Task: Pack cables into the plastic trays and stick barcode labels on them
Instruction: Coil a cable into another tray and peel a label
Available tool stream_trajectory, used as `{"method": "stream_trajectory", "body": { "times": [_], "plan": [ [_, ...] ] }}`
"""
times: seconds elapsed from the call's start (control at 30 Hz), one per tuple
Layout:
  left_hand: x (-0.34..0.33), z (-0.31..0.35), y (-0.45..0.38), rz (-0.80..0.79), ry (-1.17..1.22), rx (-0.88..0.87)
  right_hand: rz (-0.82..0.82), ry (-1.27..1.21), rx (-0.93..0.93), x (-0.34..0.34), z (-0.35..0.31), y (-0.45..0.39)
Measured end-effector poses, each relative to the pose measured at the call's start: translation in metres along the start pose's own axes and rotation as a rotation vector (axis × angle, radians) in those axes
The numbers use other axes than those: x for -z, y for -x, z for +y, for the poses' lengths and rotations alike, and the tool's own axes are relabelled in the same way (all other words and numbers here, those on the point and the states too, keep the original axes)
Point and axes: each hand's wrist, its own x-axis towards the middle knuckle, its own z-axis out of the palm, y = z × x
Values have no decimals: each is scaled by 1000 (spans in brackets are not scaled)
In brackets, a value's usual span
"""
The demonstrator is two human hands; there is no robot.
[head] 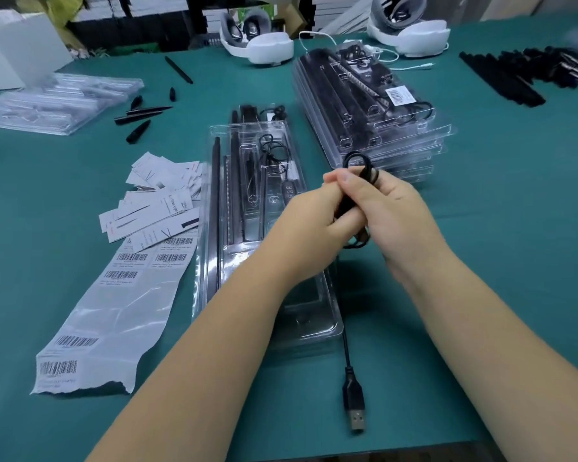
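Hands, left [317,211] and right [391,208], both grip a half-coiled cable [356,168] above the open tray [214,201]; its plug [356,411] trails on the worktop [481,261]. Beyond the tray, a labelled stack [381,121] looks done; labels [90,325] wait left of it.

1. Big worktable [80,201] with a teal-green cover takes up pretty much the whole view.
2. Behind its far edge it's dim and cluttered, stacks of white boxes [154,5] along the back.
3. Pale grey box [24,45] at the far left corner.
4. Light's soft and even.
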Motion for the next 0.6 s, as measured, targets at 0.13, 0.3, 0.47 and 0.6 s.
{"method": "stream_trajectory", "body": {
  "times": [0.13, 0.3, 0.47, 0.6],
  "plan": [
    [11, -8, -2, -53, -30, 80, 144, -169, -75, 4, -4, -7],
    [14, -10, -1, -85, -159, 60, 223, 76, -30, 4, 1, -9],
    [16, -11, -1, -61, -471, 84, 191, 237, 20, 6, 4, -9],
    [20, -11, 1, -57, -494, 113, 177, 219, -5, 5, 5, -9]
  ]
}}
